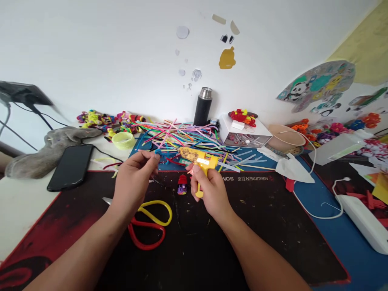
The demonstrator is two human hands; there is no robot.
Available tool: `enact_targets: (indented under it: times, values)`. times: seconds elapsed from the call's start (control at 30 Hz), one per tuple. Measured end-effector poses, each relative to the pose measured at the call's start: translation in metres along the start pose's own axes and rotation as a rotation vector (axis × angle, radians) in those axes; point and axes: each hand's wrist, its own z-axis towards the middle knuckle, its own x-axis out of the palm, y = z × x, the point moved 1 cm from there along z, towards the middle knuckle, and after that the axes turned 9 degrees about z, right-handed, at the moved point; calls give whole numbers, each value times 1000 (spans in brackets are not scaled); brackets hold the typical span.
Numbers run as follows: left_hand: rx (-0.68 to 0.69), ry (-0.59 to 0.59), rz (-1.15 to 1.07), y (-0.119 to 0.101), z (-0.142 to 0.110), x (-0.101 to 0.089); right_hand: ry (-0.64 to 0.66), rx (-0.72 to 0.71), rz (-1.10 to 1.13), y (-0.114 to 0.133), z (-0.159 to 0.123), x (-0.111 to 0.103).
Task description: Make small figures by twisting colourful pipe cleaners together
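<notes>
Near the center of the frame, two bare hands are working above a black desk mat (218,242) with red edging. The left hand (133,176) is pinching a small blue fuzzy piece (160,153) between thumb and fingertips; the piece is poking out rightward past the fingertips. The right hand (210,188) is wrapping around the handle of a yellow hot glue gun (198,157), whose body is lying above the grip, its nozzle pointing left toward the blue piece. Between the hands, slightly lower, a small red and purple figure (182,184) is resting on the mat. Scissors (154,222) with one yellow and one red handle loop are lying at lower left of center, partly under the left forearm. Behind the hands, colorful pipe cleaners (184,135) are spreading in a loose heap, and a black thermos (203,107) is standing against the white wall. A dark phone (71,167) is lying at left.
</notes>
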Motion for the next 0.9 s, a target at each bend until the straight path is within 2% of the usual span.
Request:
enact_targets:
  times: [0.1, 0.2, 0.47, 0.67, 0.9]
  values:
    - [8, -30, 3, -1, 3, -2, 30, -17, -52, -4, -4, -1]
    - [42, -37, 104, -3, 1, -3, 40, -63, -130, -9, -7, -1]
    - [118, -44, 288, -12, -5, -3, -18, -150, -363, -10, -7, -6]
    - [116, -55, 306, -9, -4, -4, -13, -236, -496, -6, -9, -6]
    - [122, -51, 318, -11, -5, -3, 1, -249, -535, -3, -10, -3]
